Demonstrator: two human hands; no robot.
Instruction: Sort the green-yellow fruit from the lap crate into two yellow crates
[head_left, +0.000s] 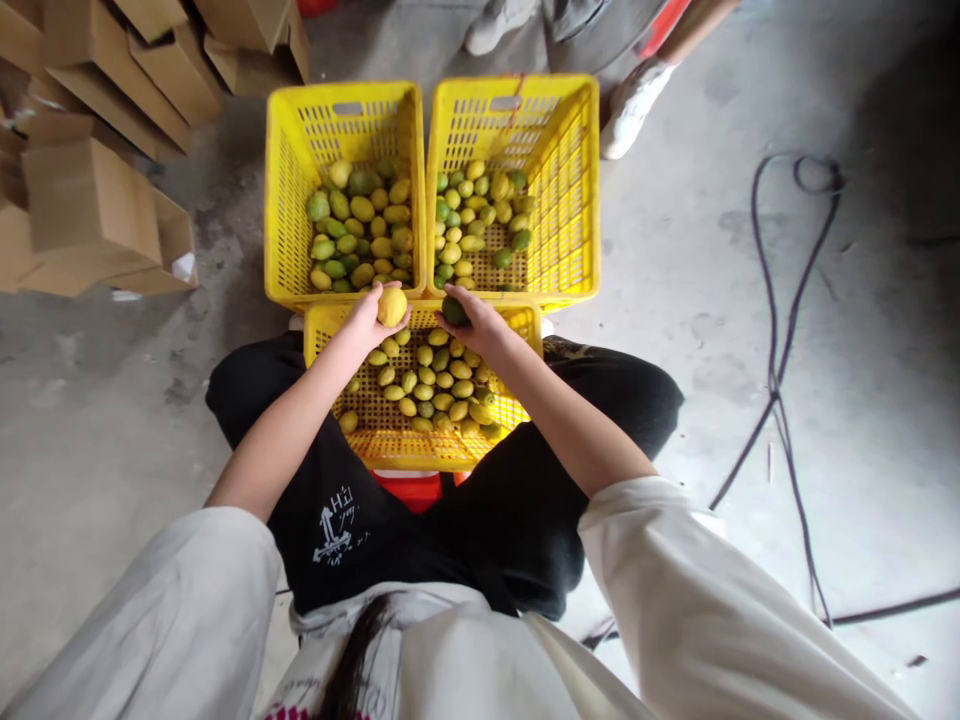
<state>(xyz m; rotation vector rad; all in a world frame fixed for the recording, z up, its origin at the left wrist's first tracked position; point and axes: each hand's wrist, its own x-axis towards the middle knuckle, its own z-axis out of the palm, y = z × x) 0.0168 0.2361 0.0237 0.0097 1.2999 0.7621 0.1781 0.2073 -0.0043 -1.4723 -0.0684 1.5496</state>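
My left hand is closed around a yellow lemon, which faces up in the palm. A dark green lemon sits in the curled fingers of my right hand. Both hands are over the far side of the near yellow crate, which stands between my knees with a layer of yellow-green lemons. Just beyond are two more yellow crates side by side. The left crate has a pile of mixed green and yellow lemons; the right crate holds smaller ones, mostly along its left.
Cardboard boxes are stacked at the upper left. Another person's white shoe is close to the right crate's far corner. A dark cable lies looped on the concrete floor to the right. Something red shows below the near crate.
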